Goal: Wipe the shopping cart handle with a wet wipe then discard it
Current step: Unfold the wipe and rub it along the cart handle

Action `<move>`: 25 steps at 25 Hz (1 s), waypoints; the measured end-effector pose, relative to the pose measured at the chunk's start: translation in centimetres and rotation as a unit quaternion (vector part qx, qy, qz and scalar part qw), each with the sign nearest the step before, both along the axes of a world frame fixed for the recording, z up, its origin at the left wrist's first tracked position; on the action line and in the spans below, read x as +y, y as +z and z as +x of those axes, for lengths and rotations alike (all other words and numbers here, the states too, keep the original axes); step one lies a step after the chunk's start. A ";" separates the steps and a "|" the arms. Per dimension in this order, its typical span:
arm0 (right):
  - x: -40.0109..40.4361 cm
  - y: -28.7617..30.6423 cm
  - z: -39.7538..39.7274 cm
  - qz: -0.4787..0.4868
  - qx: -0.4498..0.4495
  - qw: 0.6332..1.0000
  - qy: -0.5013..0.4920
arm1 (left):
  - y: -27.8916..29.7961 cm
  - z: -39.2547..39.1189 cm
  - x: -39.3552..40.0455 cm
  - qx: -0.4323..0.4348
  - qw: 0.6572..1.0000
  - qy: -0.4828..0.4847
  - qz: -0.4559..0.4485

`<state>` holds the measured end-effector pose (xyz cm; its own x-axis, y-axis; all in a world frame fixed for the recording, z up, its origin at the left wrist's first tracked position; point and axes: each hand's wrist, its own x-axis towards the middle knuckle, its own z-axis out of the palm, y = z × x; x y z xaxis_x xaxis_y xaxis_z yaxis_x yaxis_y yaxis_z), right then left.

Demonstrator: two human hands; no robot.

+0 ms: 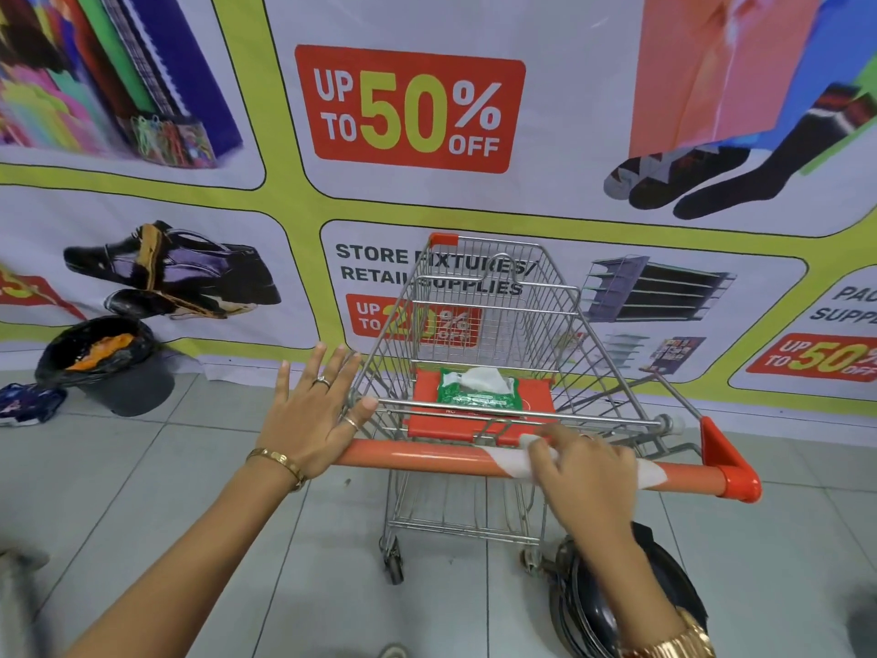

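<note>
Wet wipe [512,460], limp and light, drapes over the handle [408,452] under the clamped right hand [586,460]; left hand [311,413] rests spread flat at nine o'clock.

A shop: a wire shopping cart [493,325] stands on tiled floor [237,539] before a sale banner [410,109] ("UP TO 50% OFF").
</note>
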<state>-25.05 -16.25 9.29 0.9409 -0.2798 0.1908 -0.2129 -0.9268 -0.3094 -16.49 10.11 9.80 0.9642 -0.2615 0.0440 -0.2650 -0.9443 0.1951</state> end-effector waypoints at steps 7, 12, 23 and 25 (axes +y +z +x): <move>-2.8 0.7 -2.8 0.106 -0.044 0.990 0.081 | 0.4 0.0 0.2 0.031 0.999 0.000 -0.016; -4.7 0.8 -4.7 -0.097 0.043 0.992 0.064 | 1.1 -0.6 -1.4 0.011 1.000 -0.019 -0.013; -6.5 5.7 -6.6 0.101 -0.046 0.988 -0.103 | 5.1 0.2 -10.9 0.137 0.944 -0.261 -0.147; -6.7 7.4 -7.0 0.149 -0.092 0.977 -0.121 | 5.6 -1.4 -13.2 0.176 0.920 -0.332 -0.116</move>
